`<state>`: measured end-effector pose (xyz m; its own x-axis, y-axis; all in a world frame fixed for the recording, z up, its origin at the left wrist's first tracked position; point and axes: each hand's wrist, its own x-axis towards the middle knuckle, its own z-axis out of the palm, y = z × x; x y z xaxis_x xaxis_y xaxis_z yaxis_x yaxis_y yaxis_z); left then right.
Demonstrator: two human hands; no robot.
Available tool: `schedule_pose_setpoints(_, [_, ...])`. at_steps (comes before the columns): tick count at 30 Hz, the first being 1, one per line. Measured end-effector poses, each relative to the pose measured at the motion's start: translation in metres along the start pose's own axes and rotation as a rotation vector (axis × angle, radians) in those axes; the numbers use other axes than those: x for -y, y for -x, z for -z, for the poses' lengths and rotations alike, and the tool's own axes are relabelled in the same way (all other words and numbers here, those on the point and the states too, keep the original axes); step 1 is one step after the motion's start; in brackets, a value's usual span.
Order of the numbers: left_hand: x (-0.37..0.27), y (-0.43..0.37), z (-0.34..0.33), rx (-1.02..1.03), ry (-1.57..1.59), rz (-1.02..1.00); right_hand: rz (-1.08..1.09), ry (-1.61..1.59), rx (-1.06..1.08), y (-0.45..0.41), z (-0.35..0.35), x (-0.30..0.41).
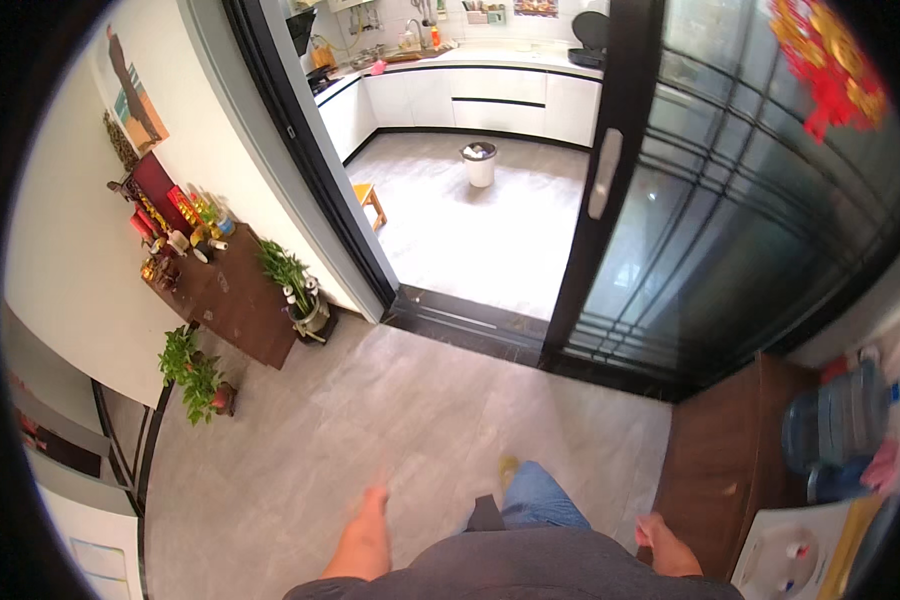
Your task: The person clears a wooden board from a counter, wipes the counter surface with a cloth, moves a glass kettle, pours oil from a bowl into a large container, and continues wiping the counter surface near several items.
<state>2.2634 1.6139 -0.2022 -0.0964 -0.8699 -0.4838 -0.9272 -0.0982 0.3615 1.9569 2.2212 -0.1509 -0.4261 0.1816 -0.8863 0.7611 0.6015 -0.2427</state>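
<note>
My left hand (377,493) hangs over the grey tiled floor (435,405), blurred by motion; its fingers seem stretched forward and I see nothing in it. On the other side, my right hand (651,531) is beside the brown wooden cabinet (709,442), loosely curled. Whether its fingers enclose anything cannot be made out. Before me is a kitchen doorway with a dark-framed sliding glass door (645,247) on its right, slid aside to leave a wide gap. The door's pale handle (606,174) is well beyond both hands.
A dark threshold (471,324) crosses the doorway. Inside stand a white bin (481,166), a wooden stool (371,204) and white kitchen cabinets (412,99). Left are a brown altar table (244,307) and potted plants (191,371). A large water bottle (840,416) is at right.
</note>
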Motion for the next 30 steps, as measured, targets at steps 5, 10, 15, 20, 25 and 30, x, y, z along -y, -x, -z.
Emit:
schedule_pose_setpoints(5, [0.043, -0.015, 0.061, 0.173, 0.292, 0.367, 0.774, 0.483, 0.014, -0.087, -0.112, 0.362])
schedule_pose_setpoints(10, [-0.089, -0.089, 0.018, 0.288, 0.479, 0.697, 1.218, 0.33, 0.092, -0.041, -0.251, 0.665])
schedule_pose_setpoints(15, [-0.287, -0.253, -0.019, 0.354, 0.521, 0.604, 1.053, 0.376, 0.239, -0.076, -0.288, 0.807])
schedule_pose_setpoints(20, [-0.648, -0.528, 0.023, 0.414, 0.178, -0.26, 0.612, 0.12, 0.087, -0.18, -0.202, 0.873])
schedule_pose_setpoints(25, [-1.047, -0.575, 0.05, 0.374, 0.671, -0.531, 0.243, -0.52, -0.108, -0.248, -0.11, 0.891])
schedule_pose_setpoints(30, [-1.196, -0.61, 0.01, 0.529, 0.679, -0.831, -0.238, -0.535, -0.24, -0.354, -0.062, 0.939])
